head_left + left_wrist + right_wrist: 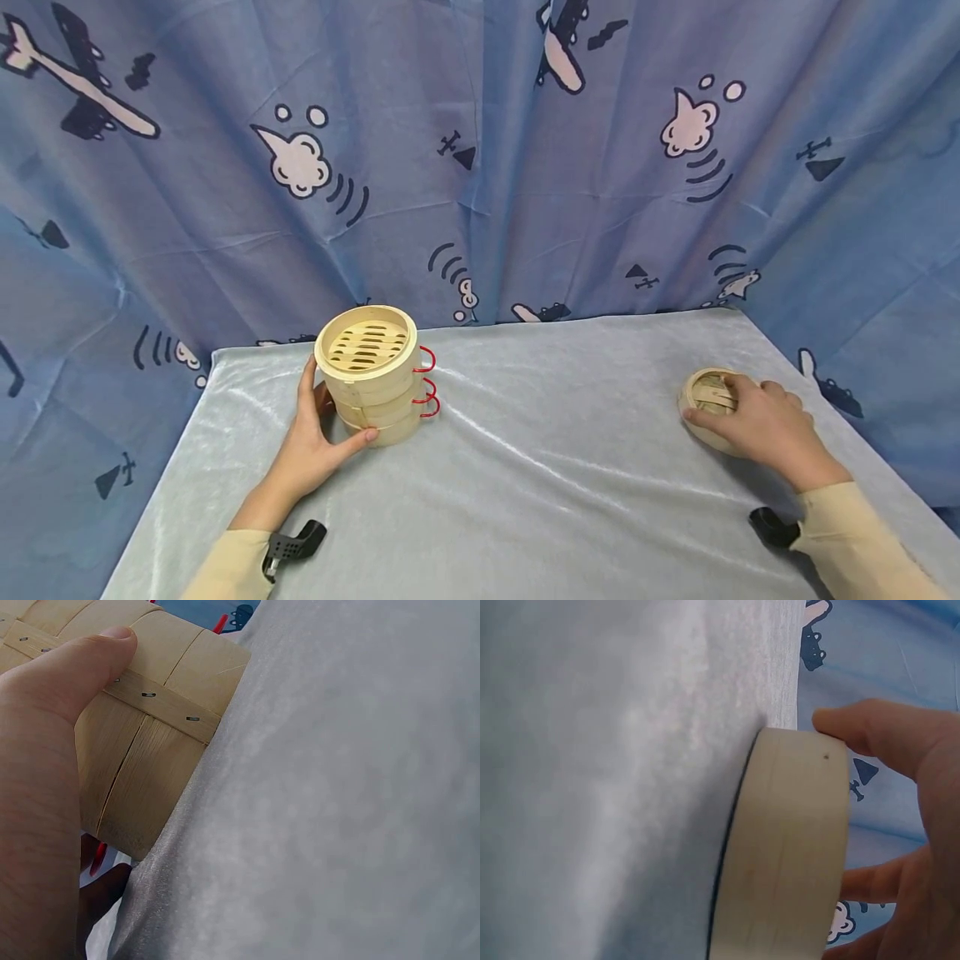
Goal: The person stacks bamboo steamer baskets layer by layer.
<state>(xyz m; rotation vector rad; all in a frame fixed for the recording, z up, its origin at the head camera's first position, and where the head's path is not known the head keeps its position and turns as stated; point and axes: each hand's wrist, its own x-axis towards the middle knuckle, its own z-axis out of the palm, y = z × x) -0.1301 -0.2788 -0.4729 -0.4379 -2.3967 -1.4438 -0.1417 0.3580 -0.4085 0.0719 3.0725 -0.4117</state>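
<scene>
A stack of round bamboo steamer baskets stands upright at the left of the table, its top slatted floor showing and red loops on its right side. My left hand grips the stack low down, thumb across the front and fingers round the far left side. In the left wrist view, the thumb presses on the stapled bamboo wall. At the right, my right hand holds a bamboo steamer lid, thumb at its near rim and fingers over its woven top. Seen from the right wrist, the lid's pale side wall sits close over the cloth.
A grey velvety cloth covers the table. Behind it and at both sides hangs a blue curtain printed with planes and clouds. Black wrist bands sit on both forearms.
</scene>
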